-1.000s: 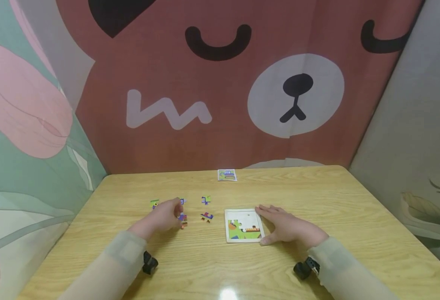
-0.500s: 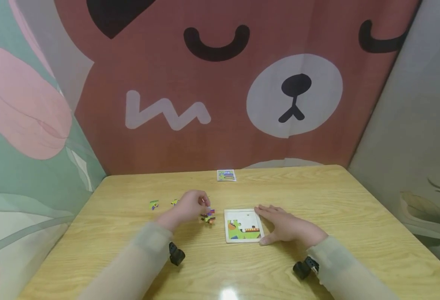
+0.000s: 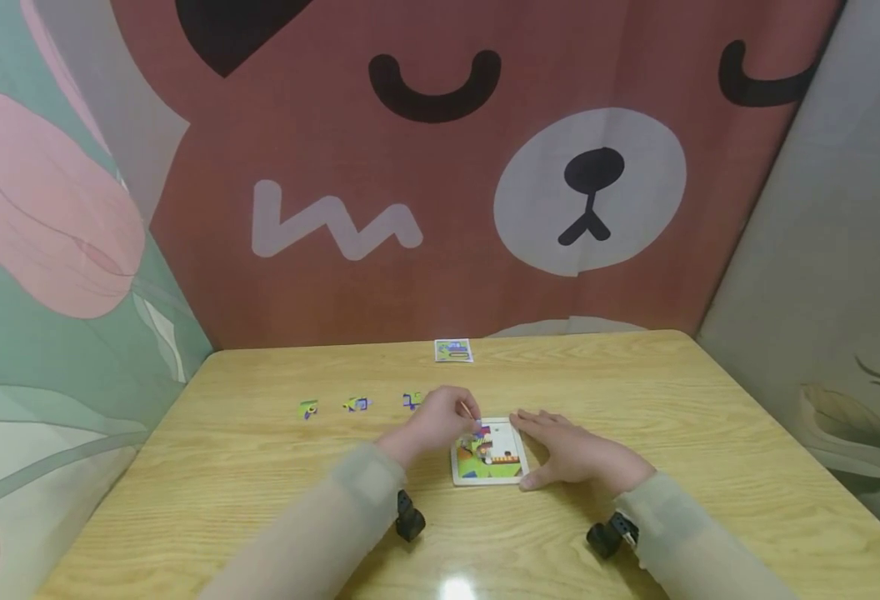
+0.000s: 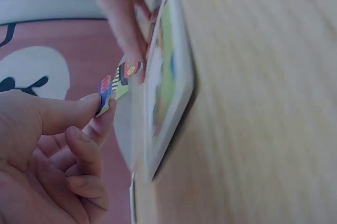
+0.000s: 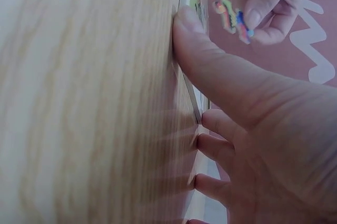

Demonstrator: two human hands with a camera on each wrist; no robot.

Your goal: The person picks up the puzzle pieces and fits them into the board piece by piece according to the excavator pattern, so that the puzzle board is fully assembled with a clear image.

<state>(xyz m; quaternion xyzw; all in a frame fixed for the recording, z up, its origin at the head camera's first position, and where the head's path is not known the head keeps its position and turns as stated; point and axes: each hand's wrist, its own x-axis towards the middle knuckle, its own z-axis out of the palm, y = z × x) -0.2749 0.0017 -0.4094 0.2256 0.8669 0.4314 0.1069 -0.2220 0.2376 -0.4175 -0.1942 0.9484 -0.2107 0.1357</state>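
Observation:
A colourful jigsaw piece (image 4: 120, 81) in red, blue, green and black is pinched between the thumb and a finger of my left hand (image 3: 440, 418). It hangs just above the white-framed puzzle tray (image 3: 489, 483), over its left part. Printed green pieces and a red-and-yellow strip fill the tray's lower part; white base shows higher up. My right hand (image 3: 581, 454) rests at the tray's right edge with fingers spread. Its thumb (image 5: 192, 23) touches the frame's near corner in the right wrist view, and its other fingertips reach along the side.
Left of the tray, loose jigsaw pieces (image 3: 357, 404) lie in a row on the wooden table (image 3: 605, 375). A small picture card (image 3: 452, 350) lies at the table's back edge. A bear-print curtain (image 3: 440, 183) hangs right behind it.
My left hand has moved right from among the loose pieces to over the tray, carrying the jigsaw piece. My right hand has stayed at the tray's edge.

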